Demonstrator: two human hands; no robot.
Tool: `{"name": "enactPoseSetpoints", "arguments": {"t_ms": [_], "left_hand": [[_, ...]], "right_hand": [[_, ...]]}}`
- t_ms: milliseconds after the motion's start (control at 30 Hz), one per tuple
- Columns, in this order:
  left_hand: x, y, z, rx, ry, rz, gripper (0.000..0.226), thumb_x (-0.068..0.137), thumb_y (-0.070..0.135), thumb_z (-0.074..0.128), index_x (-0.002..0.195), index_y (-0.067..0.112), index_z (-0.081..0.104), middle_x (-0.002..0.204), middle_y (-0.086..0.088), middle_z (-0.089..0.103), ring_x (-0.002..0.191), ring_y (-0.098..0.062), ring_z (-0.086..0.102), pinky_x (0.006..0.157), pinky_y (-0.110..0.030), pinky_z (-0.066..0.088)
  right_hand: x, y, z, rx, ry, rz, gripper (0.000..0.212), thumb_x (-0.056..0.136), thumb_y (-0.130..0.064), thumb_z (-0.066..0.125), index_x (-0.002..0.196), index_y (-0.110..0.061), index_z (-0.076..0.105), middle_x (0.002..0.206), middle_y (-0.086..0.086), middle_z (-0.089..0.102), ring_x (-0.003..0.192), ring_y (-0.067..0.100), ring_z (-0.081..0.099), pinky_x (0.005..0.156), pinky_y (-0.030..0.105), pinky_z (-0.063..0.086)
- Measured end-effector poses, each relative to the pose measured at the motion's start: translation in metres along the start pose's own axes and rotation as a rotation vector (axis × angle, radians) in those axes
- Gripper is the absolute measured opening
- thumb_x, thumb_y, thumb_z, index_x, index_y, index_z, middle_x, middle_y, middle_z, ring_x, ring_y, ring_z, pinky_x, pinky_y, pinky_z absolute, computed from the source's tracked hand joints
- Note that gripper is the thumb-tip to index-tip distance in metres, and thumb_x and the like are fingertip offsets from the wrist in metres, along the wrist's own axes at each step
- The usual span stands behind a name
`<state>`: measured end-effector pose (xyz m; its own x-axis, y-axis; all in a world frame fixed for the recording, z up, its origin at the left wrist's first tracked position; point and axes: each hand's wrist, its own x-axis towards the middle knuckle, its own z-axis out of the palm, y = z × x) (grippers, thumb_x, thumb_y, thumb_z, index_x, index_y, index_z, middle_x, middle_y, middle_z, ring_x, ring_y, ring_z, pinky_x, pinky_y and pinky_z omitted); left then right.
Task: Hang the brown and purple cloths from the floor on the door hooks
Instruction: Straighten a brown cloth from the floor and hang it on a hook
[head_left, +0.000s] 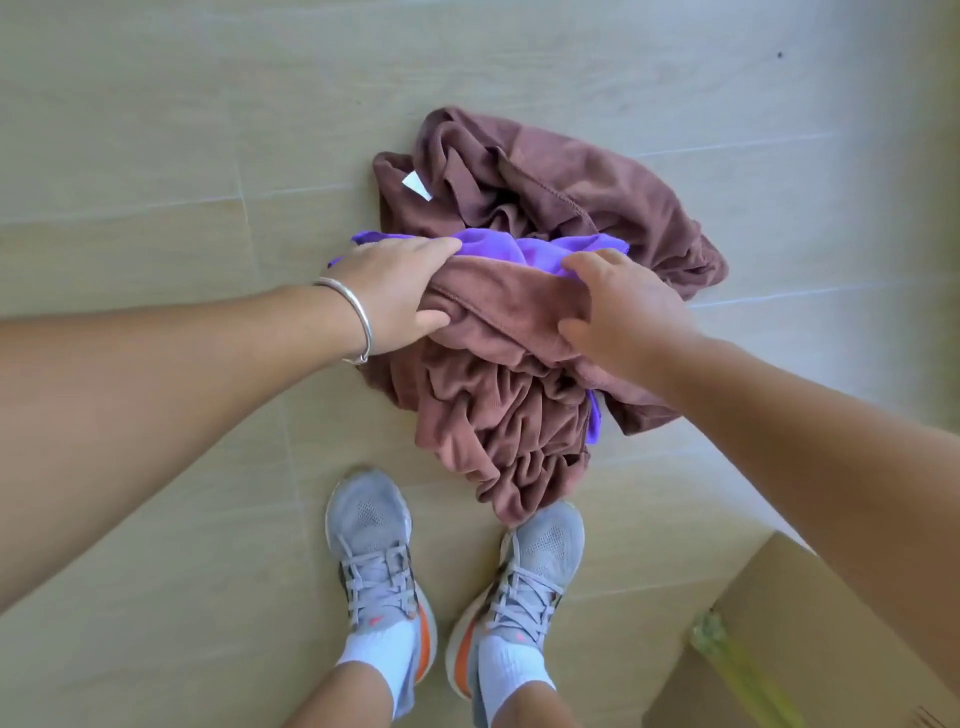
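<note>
So both hands are already in the pile. The crumpled brown terry cloth (524, 218) sprawls across the middle of the frame on the pale wood-look tile floor (156, 156), and the bright purple thin cloth (498, 248) is tangled into it, peeking out as a band at the centre and a sliver lower right. The left hand (395, 291), with a silver bangle (353, 317) on the wrist, grips a brown fold, fingers over the purple edge and thumb underneath. The right hand (618, 312) clutches the same bunched fold from the other side. A white tag (417, 185) shows on the brown cloth, upper centre. Grey sneakers (374, 551) stand at the bottom, right toe touching the pile. A cardboard box (810, 639) sits lower right.
</note>
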<state>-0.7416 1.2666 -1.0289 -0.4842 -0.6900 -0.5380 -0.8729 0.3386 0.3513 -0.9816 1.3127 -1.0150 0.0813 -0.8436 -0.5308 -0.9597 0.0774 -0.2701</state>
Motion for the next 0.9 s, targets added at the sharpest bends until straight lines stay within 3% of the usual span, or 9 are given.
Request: {"name": "enactPoseSetpoints", "arguments": {"t_ms": [167,267,367,500,600,733,900], "left_hand": [[0.002,0.001,0.016,0.025,0.047,-0.029,0.064,0.08,0.037,0.07,0.135,0.022,0.041,0.12,-0.004,0.061,0.109,-0.03,0.057,0.079,-0.037,0.043],[-0.017,0.004,0.003,0.05,0.039,-0.071,0.05,0.085,0.035,0.063,0.131,0.027,0.045,0.113,0.0,0.065,0.103,-0.028,0.06,0.072,-0.033,0.04],[-0.037,0.006,-0.028,0.104,0.039,-0.082,0.025,0.087,0.026,0.055,0.111,0.033,0.06,0.105,0.004,0.066,0.097,-0.027,0.061,0.067,-0.03,0.037],[-0.065,0.008,-0.084,0.135,0.08,-0.109,0.023,0.088,0.021,0.051,0.104,0.032,0.064,0.103,0.005,0.061,0.097,-0.026,0.061,0.067,-0.031,0.038],[-0.089,0.003,-0.131,0.11,0.173,-0.131,0.022,0.09,0.024,0.05,0.105,0.032,0.064,0.098,0.003,0.059,0.095,-0.028,0.061,0.067,-0.033,0.04],[-0.122,-0.012,-0.198,0.052,0.259,-0.172,0.021,0.086,0.021,0.055,0.103,0.03,0.065,0.092,0.001,0.054,0.091,-0.029,0.06,0.068,-0.033,0.042],[-0.166,-0.046,-0.276,0.029,0.387,-0.267,0.021,0.084,0.018,0.054,0.098,0.029,0.067,0.086,0.001,0.05,0.087,-0.027,0.057,0.065,-0.033,0.042]], "right_hand": [[0.0,0.004,0.011,-0.062,-0.005,-0.015,0.048,0.076,-0.018,0.063,0.124,-0.023,0.056,0.115,0.004,0.058,0.106,0.031,0.056,0.075,0.033,0.04],[-0.014,-0.006,-0.002,-0.09,-0.075,-0.042,0.041,0.08,-0.013,0.055,0.12,-0.021,0.057,0.116,0.007,0.056,0.101,0.033,0.057,0.075,0.035,0.042],[-0.026,-0.023,-0.03,-0.157,-0.15,-0.038,0.038,0.084,-0.014,0.048,0.12,-0.023,0.054,0.118,0.008,0.052,0.099,0.034,0.058,0.073,0.035,0.044],[-0.031,-0.06,-0.084,-0.261,-0.202,-0.059,0.035,0.084,-0.017,0.043,0.114,-0.024,0.058,0.114,0.005,0.056,0.104,0.032,0.058,0.071,0.033,0.04],[-0.034,-0.093,-0.133,-0.319,-0.155,-0.09,0.03,0.086,-0.019,0.042,0.107,-0.029,0.06,0.111,0.002,0.061,0.099,0.028,0.058,0.069,0.03,0.037],[-0.038,-0.139,-0.205,-0.351,-0.031,-0.097,0.02,0.081,-0.02,0.048,0.094,-0.027,0.06,0.097,0.006,0.063,0.076,0.026,0.046,0.065,0.028,0.033],[-0.039,-0.205,-0.286,-0.296,0.078,-0.125,0.02,0.078,-0.021,0.052,0.091,-0.03,0.064,0.071,-0.004,0.04,0.08,0.023,0.041,0.065,0.029,0.03]]}}
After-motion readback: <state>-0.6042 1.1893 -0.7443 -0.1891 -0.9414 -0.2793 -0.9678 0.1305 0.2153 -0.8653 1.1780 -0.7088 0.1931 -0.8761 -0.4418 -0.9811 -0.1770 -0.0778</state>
